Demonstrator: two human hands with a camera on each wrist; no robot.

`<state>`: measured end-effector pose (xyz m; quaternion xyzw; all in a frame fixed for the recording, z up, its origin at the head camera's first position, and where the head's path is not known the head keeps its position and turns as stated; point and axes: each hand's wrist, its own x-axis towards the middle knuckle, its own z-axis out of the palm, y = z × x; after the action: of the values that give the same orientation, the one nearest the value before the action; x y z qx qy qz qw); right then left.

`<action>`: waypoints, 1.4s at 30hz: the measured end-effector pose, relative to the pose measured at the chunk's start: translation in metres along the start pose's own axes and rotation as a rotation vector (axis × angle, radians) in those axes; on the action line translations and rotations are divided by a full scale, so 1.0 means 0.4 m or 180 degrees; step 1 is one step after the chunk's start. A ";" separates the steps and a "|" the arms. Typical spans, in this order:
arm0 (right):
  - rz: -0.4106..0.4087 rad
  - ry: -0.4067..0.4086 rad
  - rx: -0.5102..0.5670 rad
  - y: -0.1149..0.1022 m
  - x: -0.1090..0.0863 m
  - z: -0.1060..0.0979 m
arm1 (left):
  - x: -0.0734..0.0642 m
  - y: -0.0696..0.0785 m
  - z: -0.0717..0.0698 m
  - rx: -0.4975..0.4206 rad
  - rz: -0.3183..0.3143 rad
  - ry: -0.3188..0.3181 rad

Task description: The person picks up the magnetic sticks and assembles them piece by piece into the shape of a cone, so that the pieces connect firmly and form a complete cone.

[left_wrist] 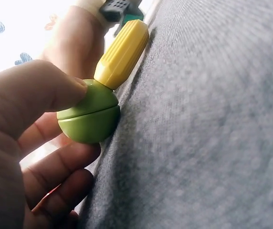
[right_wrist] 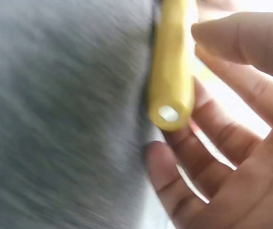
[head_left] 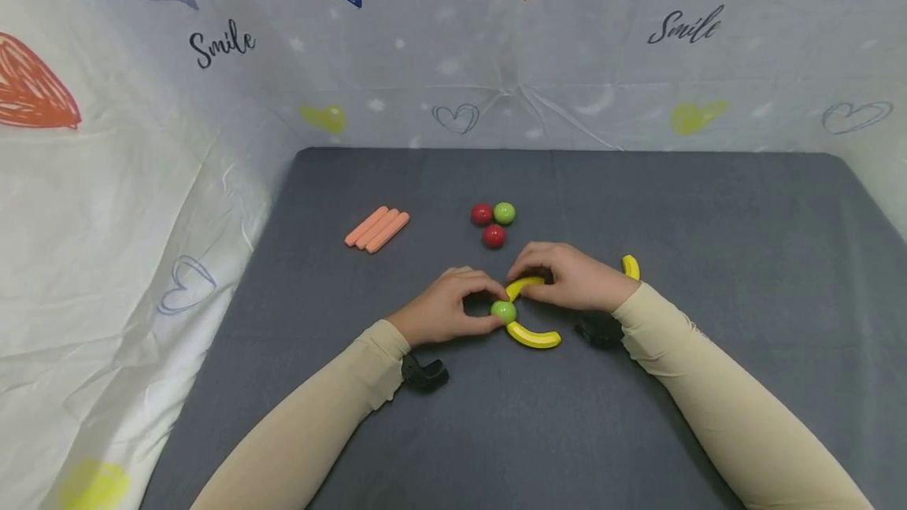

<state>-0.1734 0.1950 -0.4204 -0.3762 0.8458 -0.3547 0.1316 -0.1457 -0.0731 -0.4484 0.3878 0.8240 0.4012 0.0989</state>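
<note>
My left hand (head_left: 446, 307) pinches a green toy ball (head_left: 504, 312) between thumb and fingers at the table's middle. A seam runs round the ball in the left wrist view. A yellow toy banana (head_left: 534, 337) lies against its near side. Across from it, my right hand (head_left: 570, 278) holds another yellow banana (head_left: 524, 285) by thumb and fingers, its left end close to the ball. One blurred yellow banana (right_wrist: 172, 67) with a pale round end shows in the right wrist view; which one, I cannot tell.
Beyond the right wrist lies a third yellow banana (head_left: 631, 267), partly hidden. Two red balls (head_left: 494, 236) and a green one (head_left: 505, 213) cluster farther back. Several salmon-coloured sticks (head_left: 378, 229) lie side by side at left on the dark grey cloth (head_left: 425, 447).
</note>
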 end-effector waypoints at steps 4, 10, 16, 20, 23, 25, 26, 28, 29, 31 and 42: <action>0.0160 0.0209 -0.0003 0.001 0.021 -0.028 | 0.001 0.000 -0.008 0.0048 -0.0043 -0.0015; 0.0203 0.0317 -0.0257 0.008 0.077 -0.042 | -0.005 -0.002 -0.010 0.0037 -0.0090 -0.0043; 0.0163 0.0317 -0.0604 0.001 0.128 -0.038 | -0.009 -0.003 -0.007 0.0011 -0.0067 -0.0061; 0.0206 0.0345 -0.0866 -0.009 0.150 -0.035 | -0.011 -0.004 -0.008 0.0003 -0.0046 -0.0045; 0.0284 0.0344 -0.1055 -0.013 0.159 -0.032 | -0.012 -0.006 -0.009 0.0009 -0.0033 -0.0031; 0.0336 0.0349 -0.1197 -0.014 0.160 -0.030 | -0.013 -0.007 -0.010 0.0019 -0.0033 -0.0036; 0.0349 0.0361 -0.1272 -0.014 0.160 -0.029 | -0.013 -0.007 -0.011 0.0023 -0.0035 -0.0041; 0.0338 0.0406 -0.1392 -0.014 0.156 -0.028 | -0.012 -0.008 -0.011 0.0034 -0.0036 -0.0052; 0.0313 0.0437 -0.1434 -0.015 0.154 -0.028 | -0.011 -0.007 -0.012 0.0033 -0.0035 -0.0052; 0.0228 0.0494 -0.1468 -0.014 0.152 -0.028 | -0.011 -0.006 -0.013 0.0028 -0.0040 -0.0043; 0.0198 0.0525 -0.1181 -0.013 0.128 -0.023 | -0.013 -0.002 -0.006 0.0036 -0.0075 -0.0062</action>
<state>-0.2099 0.1597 -0.4080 -0.3374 0.9157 -0.2182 0.0013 -0.1437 -0.0784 -0.4482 0.3826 0.8297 0.3915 0.1094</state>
